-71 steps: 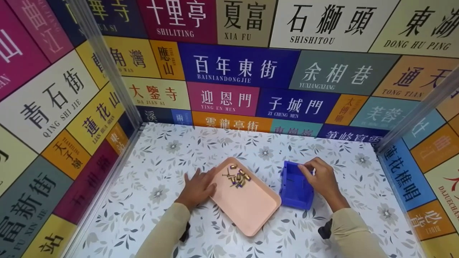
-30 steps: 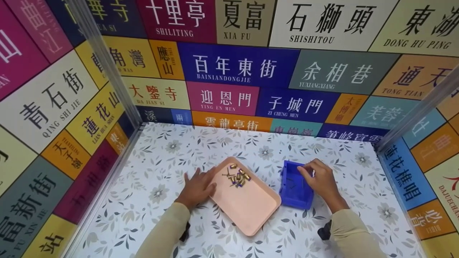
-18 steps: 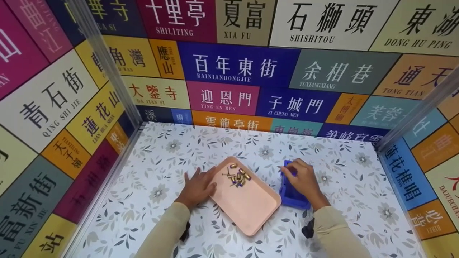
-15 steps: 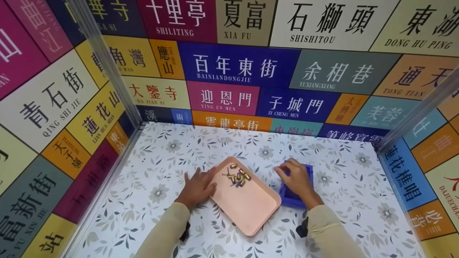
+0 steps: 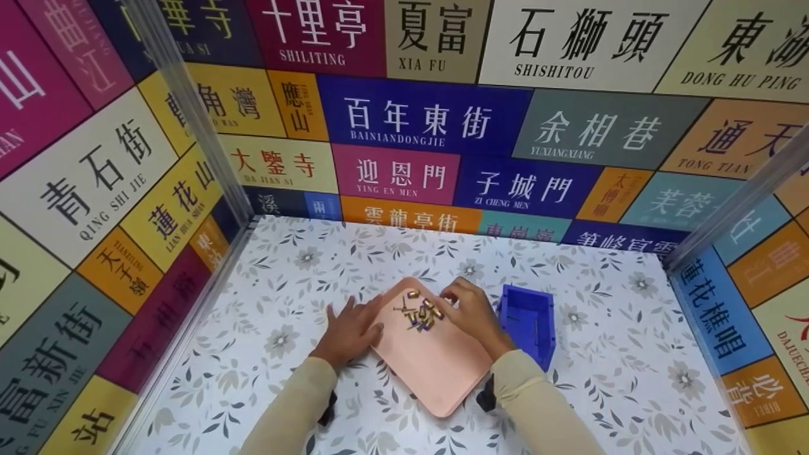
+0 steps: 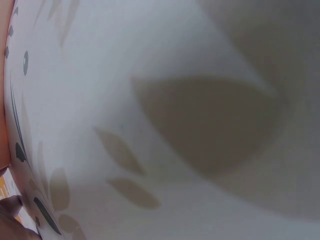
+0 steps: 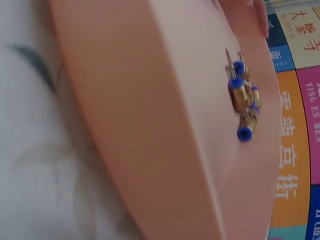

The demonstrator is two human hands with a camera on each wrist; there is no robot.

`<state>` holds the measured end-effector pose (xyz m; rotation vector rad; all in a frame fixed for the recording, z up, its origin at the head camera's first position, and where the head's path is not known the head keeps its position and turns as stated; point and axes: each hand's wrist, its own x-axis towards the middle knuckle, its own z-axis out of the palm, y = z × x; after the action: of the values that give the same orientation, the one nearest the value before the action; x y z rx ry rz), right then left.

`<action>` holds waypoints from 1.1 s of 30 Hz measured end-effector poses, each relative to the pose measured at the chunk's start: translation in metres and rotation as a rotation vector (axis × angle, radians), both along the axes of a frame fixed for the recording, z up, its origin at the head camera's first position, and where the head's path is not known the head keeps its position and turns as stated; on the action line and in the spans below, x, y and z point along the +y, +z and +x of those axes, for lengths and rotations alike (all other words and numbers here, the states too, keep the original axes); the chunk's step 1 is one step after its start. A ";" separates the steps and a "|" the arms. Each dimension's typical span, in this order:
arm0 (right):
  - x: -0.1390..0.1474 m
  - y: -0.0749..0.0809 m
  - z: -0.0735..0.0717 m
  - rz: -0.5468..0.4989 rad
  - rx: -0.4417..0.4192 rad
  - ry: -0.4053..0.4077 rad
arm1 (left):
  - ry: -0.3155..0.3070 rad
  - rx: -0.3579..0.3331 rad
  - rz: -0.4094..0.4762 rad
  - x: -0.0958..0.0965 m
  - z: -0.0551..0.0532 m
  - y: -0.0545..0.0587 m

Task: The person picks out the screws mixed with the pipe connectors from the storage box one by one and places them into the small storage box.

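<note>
A pink tray [image 5: 436,370] lies askew on the table. Near its far corner is a heap of brass push-in fittings [image 7: 240,97] with blue collars, mixed with thin screws [image 7: 228,56]. My left hand [image 5: 347,332] rests at the tray's left edge, fingers spread and the thumb by the rim. Over the opposite rim reaches my right hand [image 5: 471,313], its bent fingers right beside the fittings; I cannot tell whether it pinches anything. The right wrist view shows the tray wall and heap but not the right fingertips. Right of the tray stands a blue bin [image 5: 526,325] holding a few dark, thin pieces.
The floral-patterned tabletop [image 5: 303,259] is bounded by colourful sign-covered panels [image 5: 417,114] at the back and both sides. Clear strips [image 5: 218,151] run up the corners. The right forearm crosses in front of the blue bin's near left side.
My right hand has left the blue bin, moving left across to the tray's right rim beside the fittings. A small dark piece showed at its fingertips on the way. The left hand stays put.
</note>
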<state>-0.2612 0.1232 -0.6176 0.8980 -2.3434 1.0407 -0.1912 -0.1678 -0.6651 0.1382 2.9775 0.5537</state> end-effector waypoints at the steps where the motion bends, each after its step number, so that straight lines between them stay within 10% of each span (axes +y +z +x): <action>1: -0.005 -0.001 0.000 0.007 -0.015 0.006 | 0.000 -0.002 0.002 0.000 0.000 0.000; 33: -0.081 -0.035 -0.009 0.267 -0.346 0.040 | -0.035 -0.008 0.031 -0.003 0.000 0.006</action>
<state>-0.2700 0.0426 -0.6522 0.9231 -2.8154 0.9786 -0.1910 -0.1705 -0.6589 0.1893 2.9541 0.5948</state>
